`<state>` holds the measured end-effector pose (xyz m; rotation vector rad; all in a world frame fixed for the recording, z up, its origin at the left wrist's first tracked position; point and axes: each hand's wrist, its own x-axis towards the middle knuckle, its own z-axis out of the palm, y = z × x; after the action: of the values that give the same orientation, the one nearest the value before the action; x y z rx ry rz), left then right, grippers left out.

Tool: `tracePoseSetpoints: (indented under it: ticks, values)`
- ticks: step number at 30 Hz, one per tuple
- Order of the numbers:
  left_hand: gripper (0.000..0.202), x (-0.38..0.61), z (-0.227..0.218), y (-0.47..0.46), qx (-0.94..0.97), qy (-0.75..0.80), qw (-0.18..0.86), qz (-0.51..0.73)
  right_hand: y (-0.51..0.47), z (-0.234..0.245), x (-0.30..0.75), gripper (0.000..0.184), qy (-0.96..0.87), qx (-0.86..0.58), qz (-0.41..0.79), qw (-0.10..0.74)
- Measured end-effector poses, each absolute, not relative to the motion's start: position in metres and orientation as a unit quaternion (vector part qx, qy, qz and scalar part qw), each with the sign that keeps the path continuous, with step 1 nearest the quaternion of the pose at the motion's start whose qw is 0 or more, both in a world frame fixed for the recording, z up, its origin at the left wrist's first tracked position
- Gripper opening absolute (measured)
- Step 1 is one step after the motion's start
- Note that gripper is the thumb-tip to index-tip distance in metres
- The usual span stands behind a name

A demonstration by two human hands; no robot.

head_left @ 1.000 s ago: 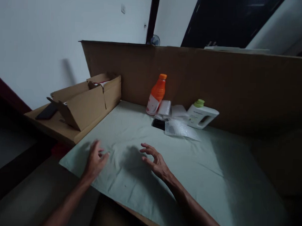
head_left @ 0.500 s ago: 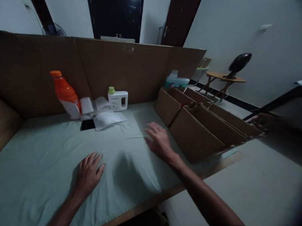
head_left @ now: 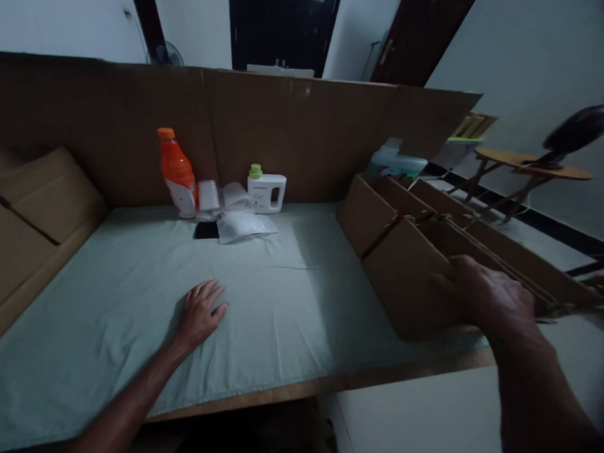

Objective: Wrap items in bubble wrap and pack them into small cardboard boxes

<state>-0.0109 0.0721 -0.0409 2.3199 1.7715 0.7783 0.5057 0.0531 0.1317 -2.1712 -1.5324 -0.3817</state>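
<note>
My left hand [head_left: 201, 315] lies open and flat on the pale green cloth [head_left: 278, 312], holding nothing. At the right, my right hand [head_left: 494, 295] is at the near compartment of the divided cardboard box [head_left: 404, 284]. Its thumb side is against the outer wall and its fingers reach the top edge, closed around the wall; the fingertips are partly hidden. Ahead of my left hand lie a sheet of bubble wrap [head_left: 244, 227] and a black phone-like slab [head_left: 206, 230]. Behind them stand an orange bottle [head_left: 178, 174] and a white handled bottle [head_left: 266, 191].
A tall cardboard panel [head_left: 336, 134] runs along the back, with another cardboard piece [head_left: 26, 221] at the left. A bottle of blue-green liquid [head_left: 397, 164] stands behind the box. A small wooden table [head_left: 535, 163] bears a black fan [head_left: 581, 132] beyond.
My right hand has moved right, from over the cloth to the wall of the cardboard box. My left hand stays on the cloth. The view has turned left.
</note>
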Motion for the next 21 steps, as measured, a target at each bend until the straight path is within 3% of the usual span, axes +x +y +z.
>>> tracePoseSetpoints:
  ticks: [3,5,8,11,16,18,21]
  values:
    - [0.032,-0.012,-0.042,0.069,0.756,0.586,0.067,0.283,0.049,0.138,0.487,0.015,-0.584,-0.793,-0.103,0.138]
    - [0.031,-0.011,-0.045,0.063,0.749,0.582,0.072,0.309,0.042,0.140,0.468,0.003,-0.636,-0.751,-0.123,0.125]
    - [0.037,-0.010,-0.047,0.045,0.744,0.562,0.093,0.350,0.025,0.141,0.429,0.010,-0.738,-0.645,-0.162,0.114]
    - [0.050,-0.012,-0.043,0.024,0.729,0.548,0.131,0.389,0.007,0.144,0.377,0.025,-0.840,-0.494,-0.170,0.145]
    - [0.078,-0.025,-0.025,-0.004,0.660,0.571,0.242,0.423,-0.004,0.160,0.296,0.016,-0.925,-0.310,-0.055,0.213]
    - [0.077,-0.031,-0.020,-0.012,0.625,0.575,0.306,0.430,-0.004,0.163,0.288,0.013,-0.924,-0.278,-0.026,0.261]
    - [0.065,-0.036,-0.017,-0.025,0.560,0.580,0.389,0.445,-0.003,0.152,0.303,0.023,-0.888,-0.324,0.001,0.328]
